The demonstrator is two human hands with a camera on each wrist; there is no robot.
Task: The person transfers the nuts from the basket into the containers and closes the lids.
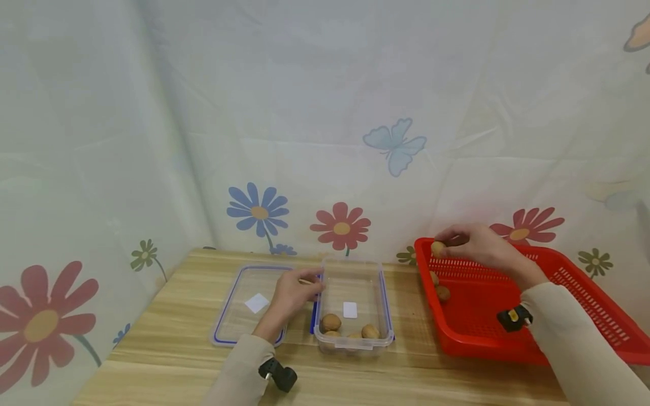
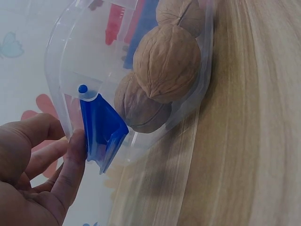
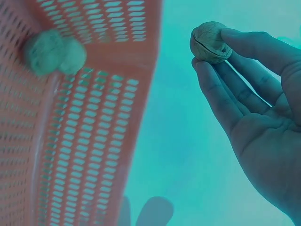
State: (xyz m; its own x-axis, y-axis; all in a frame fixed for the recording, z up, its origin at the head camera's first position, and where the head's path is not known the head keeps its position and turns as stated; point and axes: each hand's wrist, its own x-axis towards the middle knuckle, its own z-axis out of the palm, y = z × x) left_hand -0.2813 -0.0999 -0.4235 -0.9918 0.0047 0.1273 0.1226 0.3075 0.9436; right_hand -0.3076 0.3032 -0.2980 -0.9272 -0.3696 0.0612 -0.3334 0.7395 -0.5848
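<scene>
My right hand [image 1: 479, 245] pinches a walnut [image 3: 210, 42] between thumb and fingertips, over the far left part of a red basket [image 1: 447, 338]. In the right wrist view the walnut is clear of the basket's rim. Two more walnuts [image 1: 443, 293] lie inside along the basket's left wall. My left hand [image 1: 295, 293] grips the left rim of a clear plastic container [image 1: 378, 282], its fingertips beside a blue latch [image 2: 101, 132]. Several walnuts [image 1: 332, 322] sit at the container's near end, around a white label.
A clear lid [image 1: 236, 299] with a blue seal lies left of the container, partly behind my left hand. All stand on a wood-grain table [image 1: 172, 332]. A curtain [image 1: 304, 113] with printed flowers and a butterfly hangs behind the table.
</scene>
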